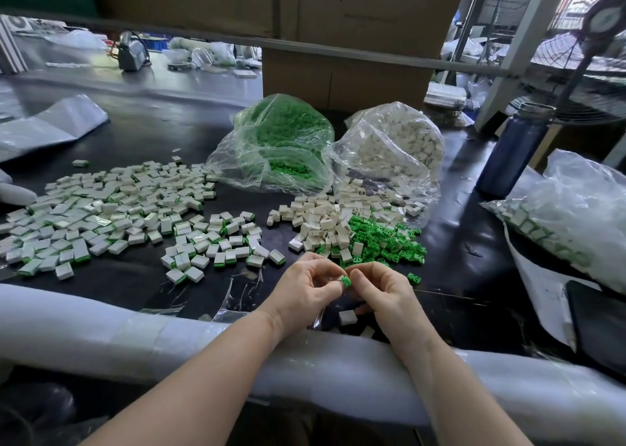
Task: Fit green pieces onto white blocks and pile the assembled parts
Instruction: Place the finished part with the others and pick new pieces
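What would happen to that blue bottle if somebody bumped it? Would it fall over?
The blue bottle stands upright and is tall and narrow, so a knock near its top would probably tip it. Its round body means it would likely roll afterwards. It looks like metal with the lid on, so it is probably stiff and unlikely to break.

two hands (pixel 306 291), three bags (pixel 281 144), one bottle (pixel 513 151)

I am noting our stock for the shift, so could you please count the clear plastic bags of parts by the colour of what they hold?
Clear plastic bag of green pieces: 1
Clear plastic bag of loose white blocks: 1
Clear plastic bag of white blocks at the right edge: 1
Total: 3
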Tool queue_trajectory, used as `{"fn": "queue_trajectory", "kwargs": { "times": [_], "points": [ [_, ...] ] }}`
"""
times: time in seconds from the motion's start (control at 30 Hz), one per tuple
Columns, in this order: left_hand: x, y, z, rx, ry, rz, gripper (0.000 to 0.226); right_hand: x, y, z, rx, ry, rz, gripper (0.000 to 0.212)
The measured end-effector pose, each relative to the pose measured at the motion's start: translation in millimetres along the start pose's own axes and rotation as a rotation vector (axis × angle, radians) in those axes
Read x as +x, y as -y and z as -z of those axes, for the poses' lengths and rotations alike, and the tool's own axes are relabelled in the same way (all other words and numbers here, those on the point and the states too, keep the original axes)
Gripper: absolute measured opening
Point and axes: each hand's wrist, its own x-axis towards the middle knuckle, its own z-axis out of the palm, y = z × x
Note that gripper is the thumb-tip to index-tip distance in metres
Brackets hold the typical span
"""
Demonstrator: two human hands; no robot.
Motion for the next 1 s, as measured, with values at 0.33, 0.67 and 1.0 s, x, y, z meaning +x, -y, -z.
{"fn": "queue_trajectory", "kwargs": {
  "times": [0.33, 0.67, 1.0],
  "points": [
    [-2.2, -0.4, -2.3, 0.090, 0.087, -0.062, 0.014, 0.9, 0.9, 1.3, 0.011, 0.141, -0.067, 0.021],
    [-2.0, -1.3, -2.8, 0.034, 0.128, -0.063, 0.010, 0.0, -1.2, 1.6, 0.052, 0.179, -0.084, 0.022],
    [-0.3, 0.7, -3.2, 0.114, 0.179, -0.065, 0.012, 1.1, -3.0, 2.5, -0.085, 0.121, -0.024, 0.018]
  ]
}}
